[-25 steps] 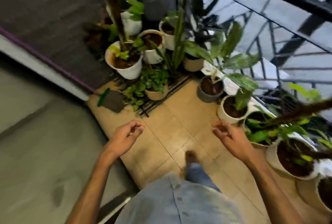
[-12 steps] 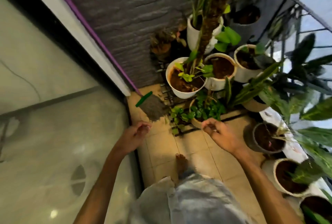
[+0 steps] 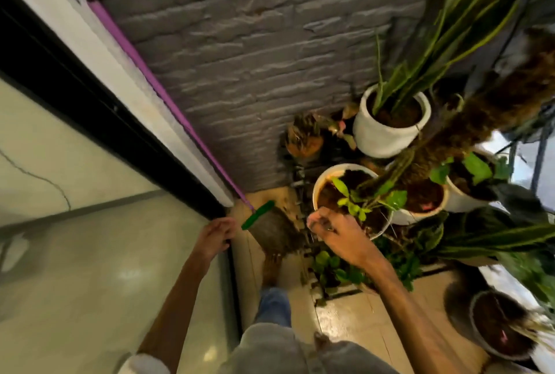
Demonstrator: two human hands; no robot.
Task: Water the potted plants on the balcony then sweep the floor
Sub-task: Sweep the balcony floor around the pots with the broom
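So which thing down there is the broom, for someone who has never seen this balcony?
Follow the grey brick wall down to the corner where its purple edge strip meets the tiled floor. The broom lies there, left of the plant pots and between the two hands. It is the only thing with a bright green band across a fan of grey-brown bristles.

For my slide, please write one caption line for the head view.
Both bare hands, left and right, reach toward a green-headed broom leaning in the grey brick corner beside white round plant pots.

No readable text, labels, brands or numbers anywhere: pots, wall and broom are all unmarked.
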